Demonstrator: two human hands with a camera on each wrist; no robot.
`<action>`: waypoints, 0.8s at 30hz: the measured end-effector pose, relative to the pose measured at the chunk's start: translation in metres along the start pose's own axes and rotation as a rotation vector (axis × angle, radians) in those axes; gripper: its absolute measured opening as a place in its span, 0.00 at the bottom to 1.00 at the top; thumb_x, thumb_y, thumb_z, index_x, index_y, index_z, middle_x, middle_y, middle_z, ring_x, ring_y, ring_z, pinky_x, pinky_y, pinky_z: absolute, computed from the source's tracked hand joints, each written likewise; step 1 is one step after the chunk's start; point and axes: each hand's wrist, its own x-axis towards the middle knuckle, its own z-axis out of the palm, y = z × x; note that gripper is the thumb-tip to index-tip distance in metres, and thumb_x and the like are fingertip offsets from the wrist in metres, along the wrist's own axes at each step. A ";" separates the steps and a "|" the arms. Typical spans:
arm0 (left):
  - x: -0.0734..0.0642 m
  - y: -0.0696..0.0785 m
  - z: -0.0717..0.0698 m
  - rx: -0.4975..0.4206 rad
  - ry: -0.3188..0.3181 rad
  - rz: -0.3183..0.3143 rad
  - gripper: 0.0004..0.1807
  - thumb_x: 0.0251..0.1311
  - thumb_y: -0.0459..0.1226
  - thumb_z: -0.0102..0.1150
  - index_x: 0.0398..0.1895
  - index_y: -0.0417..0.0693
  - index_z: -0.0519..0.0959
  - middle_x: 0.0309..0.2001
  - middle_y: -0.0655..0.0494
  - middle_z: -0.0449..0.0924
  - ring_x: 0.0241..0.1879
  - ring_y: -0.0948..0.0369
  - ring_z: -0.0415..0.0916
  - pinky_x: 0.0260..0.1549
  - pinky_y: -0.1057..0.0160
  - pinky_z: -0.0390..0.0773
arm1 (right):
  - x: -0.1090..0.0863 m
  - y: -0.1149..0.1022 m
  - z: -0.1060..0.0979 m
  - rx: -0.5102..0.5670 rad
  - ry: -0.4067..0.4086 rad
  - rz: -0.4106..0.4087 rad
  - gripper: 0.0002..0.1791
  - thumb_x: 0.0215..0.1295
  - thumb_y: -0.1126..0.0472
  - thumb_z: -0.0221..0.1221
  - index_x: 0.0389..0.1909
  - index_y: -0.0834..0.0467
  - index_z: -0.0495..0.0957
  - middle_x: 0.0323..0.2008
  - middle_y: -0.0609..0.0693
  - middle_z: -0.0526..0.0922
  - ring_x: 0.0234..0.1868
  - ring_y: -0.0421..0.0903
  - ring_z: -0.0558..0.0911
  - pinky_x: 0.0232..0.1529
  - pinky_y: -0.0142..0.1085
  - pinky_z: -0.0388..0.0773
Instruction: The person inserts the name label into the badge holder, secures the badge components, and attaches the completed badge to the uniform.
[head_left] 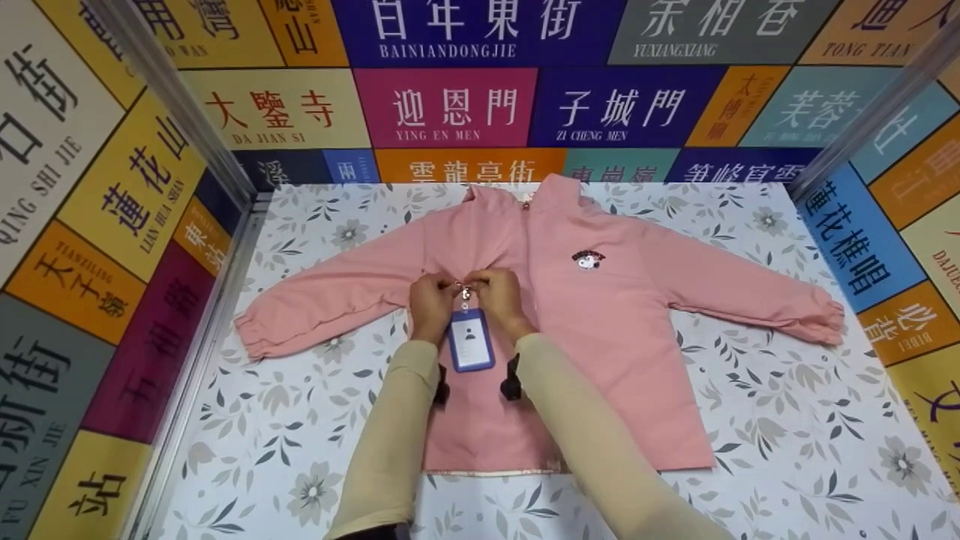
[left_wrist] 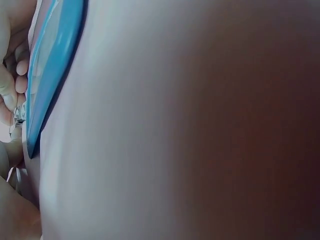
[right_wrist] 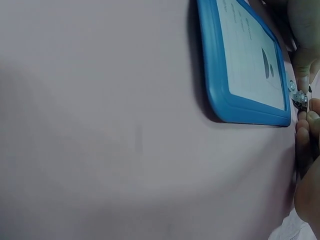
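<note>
A pink jacket lies spread front up, sleeves out to both sides. Over its left half in the head view, my left hand and right hand meet fingertip to fingertip. Between them they pinch the small metal clip of an ID badge, right at the jacket's cloth, which puckers above. Below the clip hangs the blue-framed badge holder, its card facing up. The right wrist view shows the holder close over the cloth and thumbs and fingers around the clip. Fingers partly hide the clip.
The jacket lies on a table with a leaf-and-flower pattern. Upright panels with coloured street-name signs stand behind and at both sides. A small cartoon patch is on the jacket's chest, and a zipper runs down its front.
</note>
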 end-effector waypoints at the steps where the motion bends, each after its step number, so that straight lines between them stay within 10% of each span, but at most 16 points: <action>1: 0.000 0.000 0.000 0.002 0.002 0.001 0.03 0.54 0.29 0.68 0.25 0.42 0.87 0.29 0.47 0.86 0.31 0.52 0.81 0.35 0.57 0.79 | 0.000 0.000 0.000 -0.005 -0.002 -0.009 0.12 0.55 0.79 0.59 0.33 0.65 0.88 0.33 0.58 0.90 0.36 0.53 0.87 0.43 0.45 0.83; 24: 0.000 -0.005 0.001 0.005 -0.016 0.008 0.03 0.55 0.31 0.69 0.29 0.38 0.86 0.32 0.45 0.86 0.36 0.50 0.82 0.40 0.55 0.81 | -0.001 0.001 -0.001 0.049 -0.027 0.082 0.10 0.59 0.77 0.59 0.37 0.66 0.87 0.37 0.59 0.89 0.41 0.53 0.87 0.47 0.44 0.83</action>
